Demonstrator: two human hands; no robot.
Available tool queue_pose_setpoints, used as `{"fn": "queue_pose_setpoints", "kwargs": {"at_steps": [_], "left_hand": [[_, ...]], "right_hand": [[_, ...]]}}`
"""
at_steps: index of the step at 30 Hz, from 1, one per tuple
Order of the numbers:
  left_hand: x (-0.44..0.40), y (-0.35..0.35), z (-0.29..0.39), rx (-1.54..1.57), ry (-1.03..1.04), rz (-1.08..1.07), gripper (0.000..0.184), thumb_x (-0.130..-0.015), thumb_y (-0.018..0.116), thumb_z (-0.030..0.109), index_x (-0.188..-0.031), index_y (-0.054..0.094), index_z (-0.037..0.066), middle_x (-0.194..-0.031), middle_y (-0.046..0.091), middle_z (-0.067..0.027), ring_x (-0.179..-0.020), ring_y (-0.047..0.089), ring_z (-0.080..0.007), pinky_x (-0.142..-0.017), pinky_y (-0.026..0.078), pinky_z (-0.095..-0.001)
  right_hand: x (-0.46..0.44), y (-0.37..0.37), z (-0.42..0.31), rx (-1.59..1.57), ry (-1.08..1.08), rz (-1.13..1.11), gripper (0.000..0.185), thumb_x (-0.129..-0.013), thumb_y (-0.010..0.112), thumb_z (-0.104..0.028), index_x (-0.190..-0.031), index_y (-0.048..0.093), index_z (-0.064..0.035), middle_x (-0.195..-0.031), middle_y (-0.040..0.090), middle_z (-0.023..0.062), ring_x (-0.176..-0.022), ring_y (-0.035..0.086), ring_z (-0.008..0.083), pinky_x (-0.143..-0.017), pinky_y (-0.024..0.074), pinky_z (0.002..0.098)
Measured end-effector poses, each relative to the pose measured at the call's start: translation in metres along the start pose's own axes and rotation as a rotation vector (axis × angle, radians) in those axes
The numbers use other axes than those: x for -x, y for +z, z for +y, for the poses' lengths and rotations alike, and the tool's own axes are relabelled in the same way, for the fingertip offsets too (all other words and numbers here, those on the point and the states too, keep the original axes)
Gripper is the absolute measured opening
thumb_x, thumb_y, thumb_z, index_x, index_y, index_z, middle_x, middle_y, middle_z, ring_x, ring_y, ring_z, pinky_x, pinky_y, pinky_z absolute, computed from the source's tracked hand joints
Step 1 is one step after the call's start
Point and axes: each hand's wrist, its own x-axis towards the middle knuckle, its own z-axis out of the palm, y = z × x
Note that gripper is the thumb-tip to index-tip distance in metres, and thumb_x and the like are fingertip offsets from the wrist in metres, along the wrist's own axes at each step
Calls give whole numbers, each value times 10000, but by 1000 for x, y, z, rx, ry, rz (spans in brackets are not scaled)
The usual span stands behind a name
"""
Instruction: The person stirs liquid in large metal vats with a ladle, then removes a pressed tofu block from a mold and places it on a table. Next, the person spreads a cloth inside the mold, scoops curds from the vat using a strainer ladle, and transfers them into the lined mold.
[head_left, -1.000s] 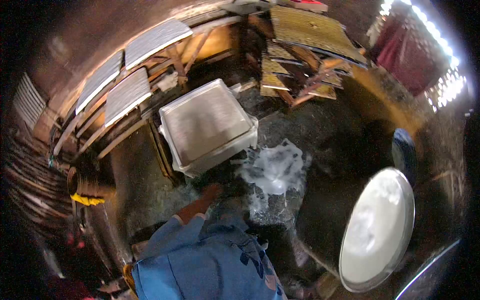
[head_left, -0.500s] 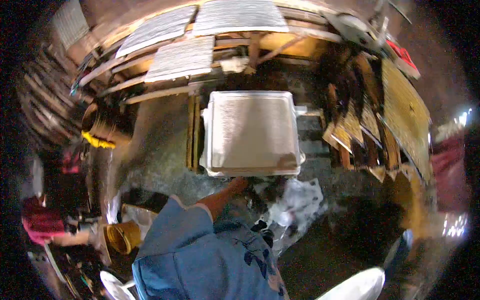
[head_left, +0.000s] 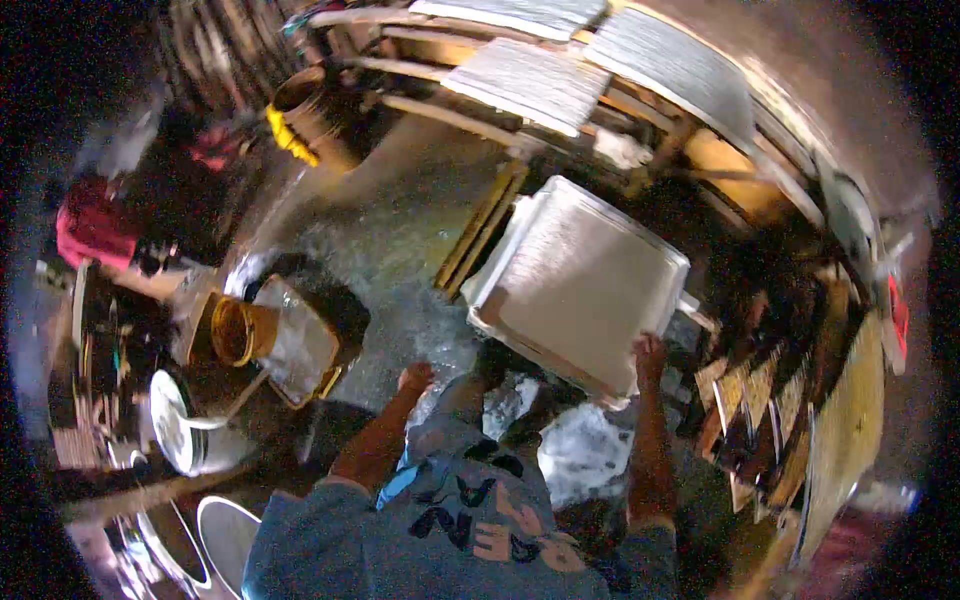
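A square, shallow white tray (head_left: 520,222) with a raised rim holds a smooth grey-beige layer and stands turned at an angle ahead of me. My right hand (head_left: 650,348) is over the tray's near right edge, fingers bent. Whether it grips the rim is too blurred to make out. Apart from the tray, my left hand (head_left: 416,377) hangs in front of my body over the wet floor, its fingers loosely curled and nothing visible in them.
Ridged pale sheets (head_left: 530,82) lie on a wooden rack behind. Wooden boards (head_left: 850,410) lean at right. At left are a yellow-brown bucket (head_left: 232,330), a white bucket (head_left: 170,425) and a person in a red top (head_left: 90,225). White foamy liquid (head_left: 585,455) spreads over the floor.
My view has swung left, so the tray appears rotated and farther right. My left hand has come away from the tray's front edge. My right arm now shows along the tray's right side.
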Motion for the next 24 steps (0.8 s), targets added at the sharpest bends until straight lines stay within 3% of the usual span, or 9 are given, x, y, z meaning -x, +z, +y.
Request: {"fn": "queue_pose_setpoints", "kwargs": {"at_steps": [1, 5, 9, 11, 13, 15, 17, 21, 24], "left_hand": [[23, -10, -30, 72, -120, 40, 176, -762, 588, 211, -913, 607, 124, -822, 613, -63, -707, 590, -237, -632, 461, -354], [129, -23, -134, 494, -539, 135, 173, -779, 583, 251, -891, 584, 120, -758, 590, -57, -603, 566, -211, -478, 408, -316], [204, -18, -197, 1583, -627, 174, 191, -797, 579, 291, -869, 561, 115, -694, 567, -50, -500, 543, -184, -324, 355, -278], [174, -42, -168, 1029, -1004, 210, 229, -806, 581, 308, -940, 546, 126, -704, 574, -38, -521, 561, -169, -354, 380, -254], [146, -73, -150, 1151, -959, 215, 261, -802, 596, 330, -964, 552, 131, -741, 594, -28, -557, 578, -160, -394, 415, -258], [109, -89, -150, 1134, -794, 252, 288, -796, 612, 343, -987, 554, 136, -780, 611, -24, -591, 591, -151, -431, 441, -257], [80, -87, -163, 1088, -628, 290, 308, -791, 625, 346, -1008, 554, 139, -817, 623, -27, -619, 599, -142, -458, 457, -252], [34, -134, -109, 1365, -801, 286, 328, -797, 628, 335, -1041, 551, 129, -854, 632, -31, -645, 604, -129, -477, 467, -249], [4, -124, -120, 1364, -727, 225, 322, -810, 612, 316, -1057, 551, 118, -851, 631, -32, -650, 603, -133, -483, 465, -256]], "right_hand": [[-25, 41, -33, -304, 164, -70, 248, -807, 571, -149, -1034, 546, -53, -804, 576, 45, -618, 578, 151, -490, 456, 271], [-59, 207, -91, -540, 298, -419, 269, -806, 604, -151, -1045, 538, -45, -797, 583, 41, -655, 594, 145, -527, 483, 248], [-44, 357, -109, -286, 300, -619, 265, -791, 606, -88, -1040, 535, -33, -866, 594, 54, -737, 610, 156, -576, 500, 253], [-61, 419, -47, -683, 512, -689, 191, -779, 578, -44, -954, 501, -62, -847, 582, 38, -698, 571, 141, -576, 472, 253], [-79, 477, 20, -1126, 772, -786, 177, -754, 538, 27, -780, 428, -109, -786, 555, 10, -593, 491, 117, -533, 411, 245], [-67, 522, 8, -258, 637, -364, 273, -732, 524, 55, -727, 317, -123, -803, 526, 31, -609, 431, 115, -513, 356, 228], [-67, 552, -20, 310, 498, -422, 309, -724, 571, -43, -1015, 468, -21, -1074, 515, 144, -911, 492, 234, -693, 440, 361], [-73, 590, 92, 351, 604, -215, 601, -741, 645, -143, -1241, 371, 45, -1271, 420, 196, -1123, 438, 306, -864, 412, 406], [-88, 619, 69, 307, 520, -167, 645, -742, 685, -187, -1248, 368, 58, -1275, 413, 208, -1145, 427, 321, -905, 407, 406]]}}
